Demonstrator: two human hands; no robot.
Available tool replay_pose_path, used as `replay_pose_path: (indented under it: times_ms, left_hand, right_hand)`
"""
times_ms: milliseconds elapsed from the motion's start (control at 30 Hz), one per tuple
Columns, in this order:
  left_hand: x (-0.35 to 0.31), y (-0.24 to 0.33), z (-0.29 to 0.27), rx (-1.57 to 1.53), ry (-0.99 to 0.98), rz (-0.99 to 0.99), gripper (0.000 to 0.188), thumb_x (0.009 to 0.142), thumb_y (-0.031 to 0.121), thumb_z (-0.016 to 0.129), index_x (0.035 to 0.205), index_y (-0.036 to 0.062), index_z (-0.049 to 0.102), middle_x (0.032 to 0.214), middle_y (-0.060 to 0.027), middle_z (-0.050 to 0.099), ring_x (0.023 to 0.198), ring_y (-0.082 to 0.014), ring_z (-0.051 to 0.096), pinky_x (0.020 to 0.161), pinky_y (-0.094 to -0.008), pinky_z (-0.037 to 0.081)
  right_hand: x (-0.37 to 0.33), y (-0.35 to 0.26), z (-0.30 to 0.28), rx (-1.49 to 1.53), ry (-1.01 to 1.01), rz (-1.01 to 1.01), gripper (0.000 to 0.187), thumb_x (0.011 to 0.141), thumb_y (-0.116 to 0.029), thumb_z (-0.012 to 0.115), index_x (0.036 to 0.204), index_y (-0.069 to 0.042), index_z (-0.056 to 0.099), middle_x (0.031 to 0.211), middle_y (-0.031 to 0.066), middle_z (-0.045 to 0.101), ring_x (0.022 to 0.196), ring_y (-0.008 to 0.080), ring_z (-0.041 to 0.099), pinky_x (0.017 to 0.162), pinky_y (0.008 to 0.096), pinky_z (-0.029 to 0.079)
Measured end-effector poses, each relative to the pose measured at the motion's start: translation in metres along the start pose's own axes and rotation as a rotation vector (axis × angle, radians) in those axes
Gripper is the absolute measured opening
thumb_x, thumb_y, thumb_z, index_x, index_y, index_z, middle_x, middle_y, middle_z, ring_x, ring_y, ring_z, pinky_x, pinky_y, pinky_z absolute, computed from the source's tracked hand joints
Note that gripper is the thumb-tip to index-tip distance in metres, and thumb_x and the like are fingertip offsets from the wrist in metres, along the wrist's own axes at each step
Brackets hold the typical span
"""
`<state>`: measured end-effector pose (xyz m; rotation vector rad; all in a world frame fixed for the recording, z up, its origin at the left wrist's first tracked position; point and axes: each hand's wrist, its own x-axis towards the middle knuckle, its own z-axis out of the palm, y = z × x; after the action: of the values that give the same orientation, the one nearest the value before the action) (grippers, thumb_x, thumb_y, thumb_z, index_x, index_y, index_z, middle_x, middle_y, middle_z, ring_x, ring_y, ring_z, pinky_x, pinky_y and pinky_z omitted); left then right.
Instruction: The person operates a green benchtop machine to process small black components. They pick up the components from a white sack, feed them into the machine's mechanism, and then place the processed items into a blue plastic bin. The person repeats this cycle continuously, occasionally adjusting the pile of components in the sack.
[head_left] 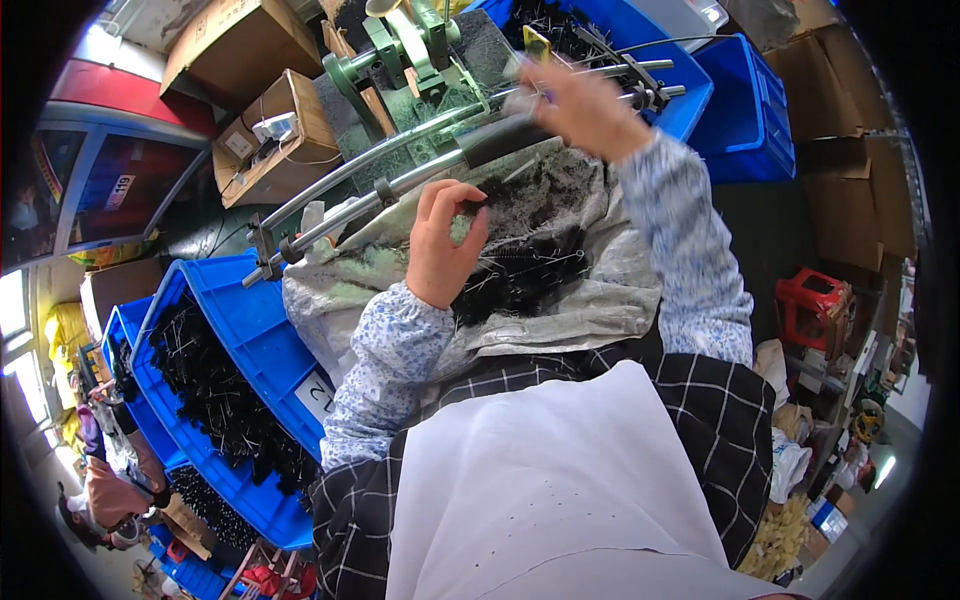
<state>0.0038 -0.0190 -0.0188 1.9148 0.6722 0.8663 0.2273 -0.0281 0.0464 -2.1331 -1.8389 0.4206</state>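
My left hand [441, 243] reaches into a heap of small black wire brushes [528, 262] lying on a grey cloth [590, 300], fingers pinched on one black brush. My right hand [580, 105] is raised and blurred near the long metal lever bars [400, 170] of a green bench machine [405, 50]; it seems to grip something thin, but I cannot tell what. Both sleeves are blue floral, above a white apron and checked shirt.
A blue crate [245, 330] full of black brushes stands at the left, with another behind it. More blue crates [745, 110] sit at the top right. Cardboard boxes [275, 135] lie at the top left. A red stool [815, 305] stands at the right.
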Motion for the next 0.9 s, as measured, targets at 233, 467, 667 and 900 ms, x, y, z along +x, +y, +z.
replay_pose_path:
  times_ms: [233,467,667,900]
  left_hand:
    - [-0.007,-0.004,0.011,-0.137,0.128,-0.054,0.042,0.078,-0.005,0.060,0.115,0.0023,0.043,0.104,-0.0104,0.052,0.093,-0.0200,0.058,0.078,-0.0298,0.047]
    - [-0.030,-0.024,0.044,0.543,-0.850,-0.059,0.043,0.081,0.029,0.063,0.111,0.0013,0.051,0.104,-0.0189,0.058,0.096,-0.0321,0.056,0.089,-0.0414,0.040]
    - [-0.027,-0.030,0.046,0.362,-0.998,-0.296,0.046,0.079,0.031,0.065,0.112,0.0019,0.051,0.105,-0.0197,0.055,0.098,-0.0358,0.054,0.085,-0.0412,0.042]
    - [-0.032,-0.032,0.046,0.382,-0.970,-0.232,0.048,0.075,0.031,0.067,0.107,0.0019,0.047,0.098,-0.0191,0.058,0.089,-0.0348,0.058,0.080,-0.0409,0.044]
  right_hand:
    - [-0.031,-0.010,0.042,0.159,0.065,-0.162,0.023,0.086,-0.019,0.053,0.107,-0.013,0.060,0.089,0.0113,0.065,0.083,0.0264,0.063,0.073,0.0387,0.050]
    - [0.072,0.036,0.063,-0.377,0.421,0.004,0.019,0.085,-0.013,0.050,0.097,-0.014,0.065,0.086,0.0080,0.065,0.083,0.0223,0.063,0.071,0.0358,0.052]
    - [0.088,0.044,0.072,-0.385,0.383,-0.005,0.022,0.085,-0.014,0.051,0.102,-0.016,0.065,0.090,0.0080,0.065,0.086,0.0223,0.063,0.073,0.0356,0.051]
    - [0.085,0.044,0.073,-0.281,0.398,-0.021,0.024,0.082,-0.013,0.053,0.103,-0.016,0.065,0.088,0.0092,0.065,0.084,0.0244,0.063,0.073,0.0371,0.051]
